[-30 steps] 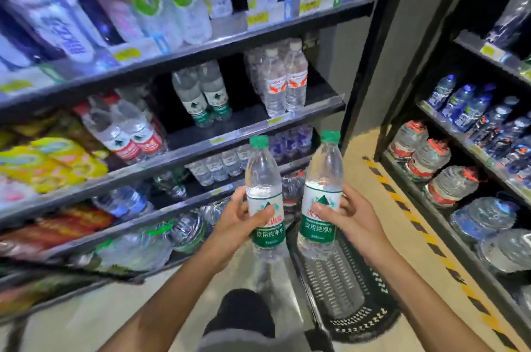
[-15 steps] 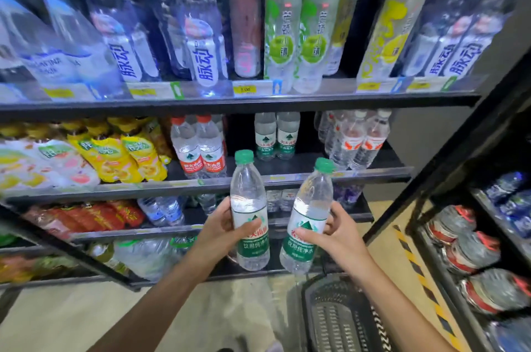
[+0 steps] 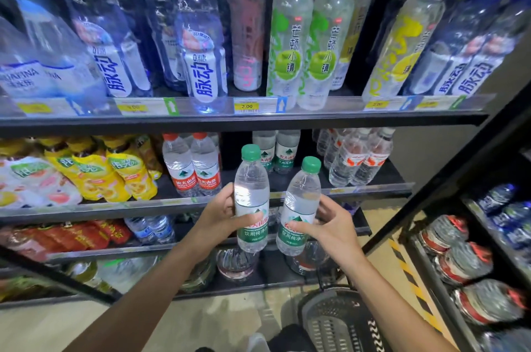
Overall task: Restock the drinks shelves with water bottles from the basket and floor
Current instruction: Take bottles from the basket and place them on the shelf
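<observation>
While facing the drinks shelves (image 3: 258,119), two green-capped water bottles held up side by side, one in each hand.

Left hand (image 3: 218,216) wrapped round the left bottle (image 3: 251,196) at its label, thumb across the front, fingers behind: a closed grip on the bottle, held upright. Right hand (image 3: 330,225) curled round the right bottle (image 3: 300,208) low on its label, thumb in front, the bottle tilted with its cap leaning right. Both bottles of clear, ribbed plastic with white and green labels, nearly touching low down, raised in front of the middle shelf (image 3: 373,188) near two matching green-label bottles (image 3: 277,150) further back. Red-capped bottles (image 3: 192,167) just left, yellow pouches (image 3: 94,173) further left. Black slotted plastic basket (image 3: 339,323) on the floor (image 3: 172,323) below the right forearm.
</observation>
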A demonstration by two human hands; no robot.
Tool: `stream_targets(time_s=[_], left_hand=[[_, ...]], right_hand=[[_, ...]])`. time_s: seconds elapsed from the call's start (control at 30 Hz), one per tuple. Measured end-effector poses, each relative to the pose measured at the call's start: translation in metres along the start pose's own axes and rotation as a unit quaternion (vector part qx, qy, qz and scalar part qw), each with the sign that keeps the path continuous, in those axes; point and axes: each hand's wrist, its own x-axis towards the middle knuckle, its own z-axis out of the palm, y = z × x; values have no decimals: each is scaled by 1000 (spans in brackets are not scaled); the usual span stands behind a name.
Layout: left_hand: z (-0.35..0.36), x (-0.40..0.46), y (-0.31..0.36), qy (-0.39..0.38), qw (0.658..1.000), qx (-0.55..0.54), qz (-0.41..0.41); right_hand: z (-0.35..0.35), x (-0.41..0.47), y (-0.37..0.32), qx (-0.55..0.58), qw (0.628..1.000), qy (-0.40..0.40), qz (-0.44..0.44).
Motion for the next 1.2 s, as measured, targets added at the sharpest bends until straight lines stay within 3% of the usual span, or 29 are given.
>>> stream_targets(time_s=[0.17, 0.63, 0.97, 1.2], left_hand=[[-5, 20, -1, 28, 1000, -7, 3], [1, 59, -1, 126, 989, 53, 59], [0, 72, -9, 148, 982, 78, 83], [0, 83, -12, 150, 978, 79, 123]], right_hand=[[-6, 22, 2, -12, 1000, -3, -23], [-3, 107, 22, -65, 989, 91, -93], [-3, 153, 53, -157, 983, 81, -46], [1, 162, 58, -202, 973, 66, -87]])
